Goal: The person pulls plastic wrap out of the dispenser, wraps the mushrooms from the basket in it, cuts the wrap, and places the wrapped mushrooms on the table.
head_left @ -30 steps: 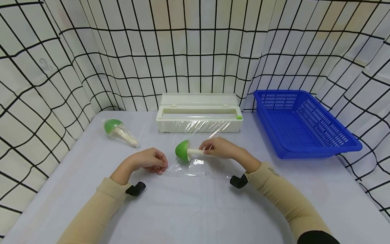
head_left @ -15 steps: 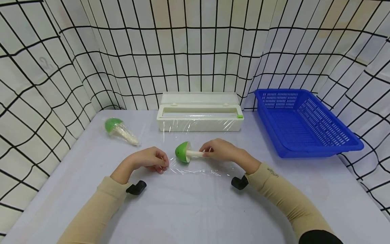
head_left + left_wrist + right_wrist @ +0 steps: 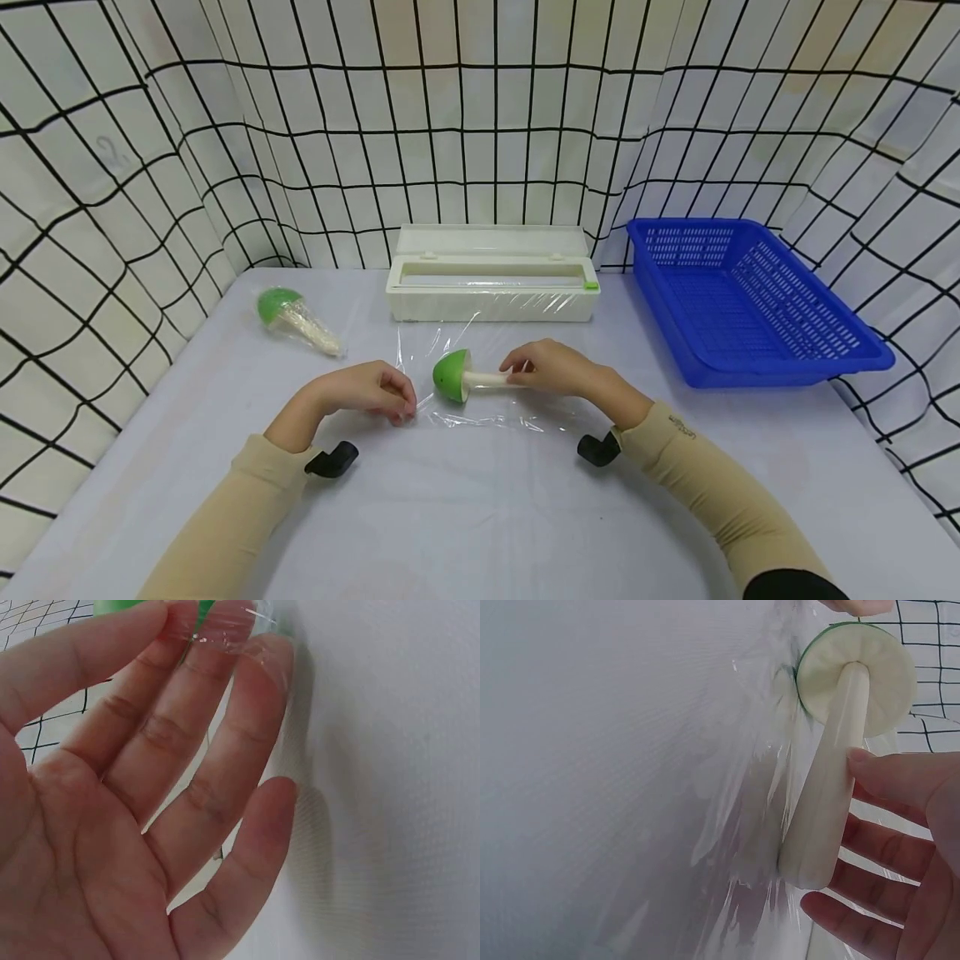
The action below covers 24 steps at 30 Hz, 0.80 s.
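A toy mushroom (image 3: 452, 376) with a green cap and pale stem lies on its side over a sheet of cling film (image 3: 480, 417) in the head view. My right hand (image 3: 553, 367) holds its stem (image 3: 829, 780) between thumb and fingers, as the right wrist view shows. Left of the cap, my left hand (image 3: 366, 392) pinches the edge of the film; in the left wrist view, clear film (image 3: 259, 656) lies at the fingertips. The film runs back to a white dispenser box (image 3: 491, 304) with its lid up.
A second green-capped mushroom (image 3: 298, 321), wrapped in film, lies at the back left. At the back right stands a blue plastic basket (image 3: 787, 367). Black wire grid panels (image 3: 495, 131) enclose the white table (image 3: 480, 517) at the back and sides.
My right hand has slid slightly right along the stem, baring more of it. The film between the box and the mushroom has shifted its creases. The left hand has barely moved.
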Each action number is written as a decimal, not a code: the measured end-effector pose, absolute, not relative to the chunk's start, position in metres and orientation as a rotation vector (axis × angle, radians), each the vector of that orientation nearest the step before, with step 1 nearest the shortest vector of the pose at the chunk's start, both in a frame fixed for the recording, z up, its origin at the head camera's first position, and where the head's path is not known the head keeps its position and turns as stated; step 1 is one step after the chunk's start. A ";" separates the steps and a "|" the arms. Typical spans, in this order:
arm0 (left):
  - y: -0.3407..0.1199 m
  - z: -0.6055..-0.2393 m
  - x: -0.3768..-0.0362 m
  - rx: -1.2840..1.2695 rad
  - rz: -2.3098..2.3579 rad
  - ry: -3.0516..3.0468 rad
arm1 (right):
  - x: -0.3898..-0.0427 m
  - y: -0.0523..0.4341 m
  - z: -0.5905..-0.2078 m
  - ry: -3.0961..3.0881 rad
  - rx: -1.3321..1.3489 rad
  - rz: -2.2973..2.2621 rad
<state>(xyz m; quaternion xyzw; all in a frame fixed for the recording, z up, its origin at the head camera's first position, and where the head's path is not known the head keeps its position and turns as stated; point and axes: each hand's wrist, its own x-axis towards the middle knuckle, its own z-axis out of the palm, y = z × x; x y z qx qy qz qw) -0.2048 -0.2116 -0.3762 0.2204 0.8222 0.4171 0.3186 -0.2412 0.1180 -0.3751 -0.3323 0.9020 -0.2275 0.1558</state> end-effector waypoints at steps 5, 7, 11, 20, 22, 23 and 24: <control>-0.213 -0.377 -0.206 0.630 1.111 2.168 | -0.242 0.120 -0.376 2.597 -0.984 -0.647; -0.214 -0.377 -0.207 0.660 1.133 2.168 | -0.242 0.121 -0.376 2.607 -0.974 -0.639; -0.215 -0.376 -0.208 0.701 1.178 2.154 | -0.241 0.125 -0.375 2.627 -0.952 -0.623; -0.213 -0.374 -0.209 0.728 1.214 2.156 | -0.228 0.173 -0.367 2.528 -1.008 -0.702; -0.214 -0.373 -0.209 0.721 1.224 2.156 | -0.226 0.183 -0.370 2.458 -1.009 -0.663; -0.214 -0.373 -0.209 0.715 1.229 2.155 | -0.224 0.187 -0.373 2.434 -1.007 -0.635; -0.214 -0.374 -0.209 0.708 1.233 2.153 | -0.222 0.190 -0.375 2.412 -1.005 -0.611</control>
